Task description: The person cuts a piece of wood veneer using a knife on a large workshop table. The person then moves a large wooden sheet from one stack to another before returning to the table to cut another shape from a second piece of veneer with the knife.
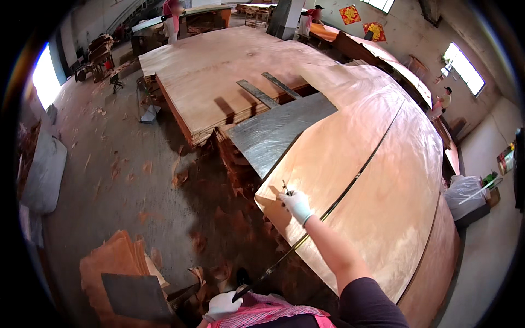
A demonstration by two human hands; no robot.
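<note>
Left hand (223, 305) low, right hand (296, 205) outstretched

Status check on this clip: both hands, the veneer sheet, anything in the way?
Right hand pinching a small blade on the veneer sheet near its corner. Left hand low, gripping a long straightedge. Nothing blocking the sheet.

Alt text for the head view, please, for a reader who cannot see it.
A person's gloved right hand holds a small blade to the near corner of a large veneer sheet on a stack, while the gloved left hand holds a long thin strip low by the body. Scraps litter the workshop floor.
</note>
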